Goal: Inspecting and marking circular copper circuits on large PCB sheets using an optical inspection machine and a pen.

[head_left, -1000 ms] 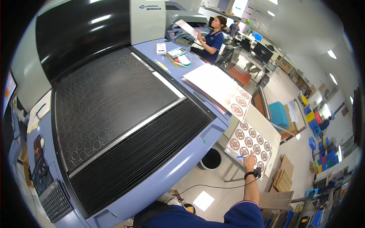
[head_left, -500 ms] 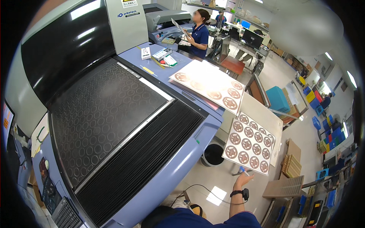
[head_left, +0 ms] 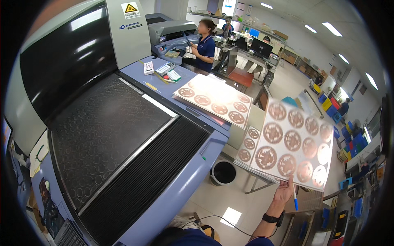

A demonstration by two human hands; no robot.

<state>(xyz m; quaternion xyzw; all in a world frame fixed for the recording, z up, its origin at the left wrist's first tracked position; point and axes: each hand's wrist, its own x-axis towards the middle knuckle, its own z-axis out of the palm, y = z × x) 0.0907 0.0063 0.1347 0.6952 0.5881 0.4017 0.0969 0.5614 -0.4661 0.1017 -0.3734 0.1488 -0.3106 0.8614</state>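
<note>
My right hand (head_left: 284, 191), with a black watch on its wrist, grips the lower edge of a white panel (head_left: 292, 140) printed with rows of round copper patterns. The panel is tilted up and slightly smeared by motion. A marker pen (head_left: 296, 202) with a blue end hangs down beside the same hand, apparently tucked in its fingers. Behind the held panel, a similar panel (head_left: 249, 144) shows only in part. Another stack of such panels (head_left: 219, 107) lies at the machine's far right corner, glaring under the light. My left hand is out of view.
A large blue-grey machine (head_left: 176, 172) with a dark perforated bed (head_left: 111, 131) fills the left. Small boxes (head_left: 148, 68) and a yellow tool (head_left: 151, 85) lie on its far ledge. A black bin (head_left: 223, 172) stands beside it. A co-worker (head_left: 205, 47) sits behind.
My right hand has taken hold of a panel and lifted it up off the ones beneath, toward me. Before, the hand was below the panels' near edge with the pen. The view has shifted slightly.
</note>
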